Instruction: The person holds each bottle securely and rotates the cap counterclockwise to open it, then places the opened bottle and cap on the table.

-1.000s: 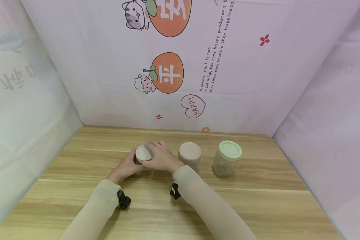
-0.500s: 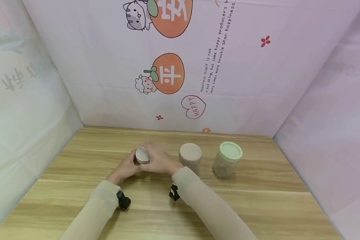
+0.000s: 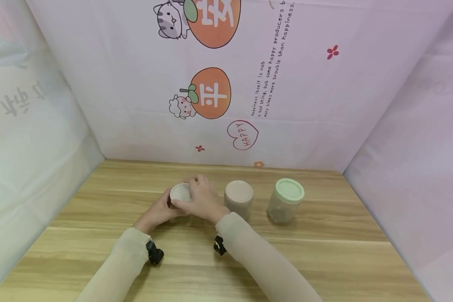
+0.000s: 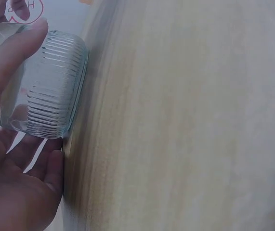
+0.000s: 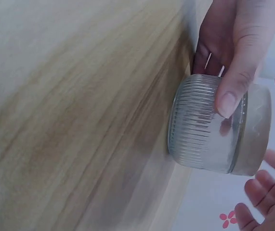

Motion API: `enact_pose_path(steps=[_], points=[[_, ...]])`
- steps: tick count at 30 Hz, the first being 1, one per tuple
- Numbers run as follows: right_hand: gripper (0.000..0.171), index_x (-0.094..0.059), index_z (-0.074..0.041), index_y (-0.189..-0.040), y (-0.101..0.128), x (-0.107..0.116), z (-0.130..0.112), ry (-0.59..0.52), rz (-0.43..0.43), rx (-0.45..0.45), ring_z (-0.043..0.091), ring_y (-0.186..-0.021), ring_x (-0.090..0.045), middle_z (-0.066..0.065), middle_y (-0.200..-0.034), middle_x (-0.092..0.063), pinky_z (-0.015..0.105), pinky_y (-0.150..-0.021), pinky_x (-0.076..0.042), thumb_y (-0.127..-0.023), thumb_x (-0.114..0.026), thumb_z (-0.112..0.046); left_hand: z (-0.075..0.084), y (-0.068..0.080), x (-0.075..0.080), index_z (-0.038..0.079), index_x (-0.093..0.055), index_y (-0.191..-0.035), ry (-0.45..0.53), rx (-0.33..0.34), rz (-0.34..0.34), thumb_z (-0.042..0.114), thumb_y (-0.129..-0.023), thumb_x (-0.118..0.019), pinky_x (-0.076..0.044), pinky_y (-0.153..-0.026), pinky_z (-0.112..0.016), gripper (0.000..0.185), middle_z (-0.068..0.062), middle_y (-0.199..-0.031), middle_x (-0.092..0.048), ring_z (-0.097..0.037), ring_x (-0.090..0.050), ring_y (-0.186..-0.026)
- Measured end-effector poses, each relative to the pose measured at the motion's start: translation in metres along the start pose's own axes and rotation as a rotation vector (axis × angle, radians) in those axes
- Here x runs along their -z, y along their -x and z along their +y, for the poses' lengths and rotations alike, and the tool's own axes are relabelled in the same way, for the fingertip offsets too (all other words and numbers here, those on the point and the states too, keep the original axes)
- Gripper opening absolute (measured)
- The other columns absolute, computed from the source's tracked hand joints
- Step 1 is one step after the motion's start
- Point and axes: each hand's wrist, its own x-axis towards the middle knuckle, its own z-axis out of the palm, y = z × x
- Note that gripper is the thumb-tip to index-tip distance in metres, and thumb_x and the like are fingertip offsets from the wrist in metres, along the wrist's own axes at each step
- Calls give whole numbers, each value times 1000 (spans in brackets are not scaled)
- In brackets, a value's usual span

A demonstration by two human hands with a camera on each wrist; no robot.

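Note:
A ribbed clear glass jar [image 5: 192,130] with an off-white lid [image 3: 180,192] stands upright on the wooden table, left of centre. My left hand [image 3: 159,212] grips the glass body, its thumb across the near side and the other fingers round the back, as the left wrist view of the jar [image 4: 55,84] shows. Around the lid, my right hand [image 3: 204,202] has its fingers spread. From the right wrist, the right hand's thumb and fingers [image 5: 260,190] appear beside the lid with a gap at the thumb. The lid sits on the jar's mouth.
Right of the hands stands a jar with a beige-pink lid [image 3: 239,191]. Farther right is a clear jar with a pale green lid [image 3: 290,191]. Printed white cloth [image 3: 305,100] walls the table [image 3: 324,260] at the back and both sides.
The right hand has turned about the lid: its fingers reached across the top half a second ago and now stand farther back, spread wider. The left hand keeps its grip on the jar.

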Motion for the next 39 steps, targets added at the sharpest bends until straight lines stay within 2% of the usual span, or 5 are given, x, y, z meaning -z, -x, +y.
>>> enact_pose_path(steps=[5, 9, 26, 32, 39], points=[[75, -61, -9, -131, 1, -1, 0, 6, -21, -51, 16, -97, -49, 5, -116, -52, 30, -81, -45, -87, -61, -69, 0, 1, 0, 10, -29, -153, 11, -18, -11, 28, -88, -81, -43, -102, -52, 85, -17, -145, -44, -35, -46, -128], [74, -61, -9, -131, 2, -2, 0, 42, -28, -42, 15, -95, -48, 5, -114, -52, 30, -83, -45, -88, -60, -70, 1, 2, -1, 9, -30, -153, 24, -18, -13, 27, -88, -81, -42, -103, -52, 84, -18, -145, -43, -35, -45, -129], [66, -62, -13, -131, 2, 3, -1, 77, -13, 45, 20, -116, -51, 3, -126, -59, 39, -95, -42, -88, -65, -64, 1, 2, 0, 10, -26, -156, 19, -17, -10, 27, -88, -81, -38, -107, -53, 89, -17, -149, -42, -34, -42, -134], [64, -59, -14, -136, 1, 2, 2, 20, -32, 56, 20, -115, -49, 3, -128, -58, 37, -94, -42, -90, -66, -59, 2, 2, 0, 8, -25, -156, 2, -5, -4, 26, -88, -81, -35, -110, -55, 90, -18, -151, -39, -36, -39, -137], [66, -53, -13, -143, 1, -1, 5, -109, -74, 43, 20, -117, -44, 7, -132, -53, 33, -90, -46, -88, -71, -45, 1, 2, 0, 6, -23, -156, 0, -1, -4, 25, -88, -81, -30, -113, -57, 92, -20, -152, -37, -38, -36, -139]])
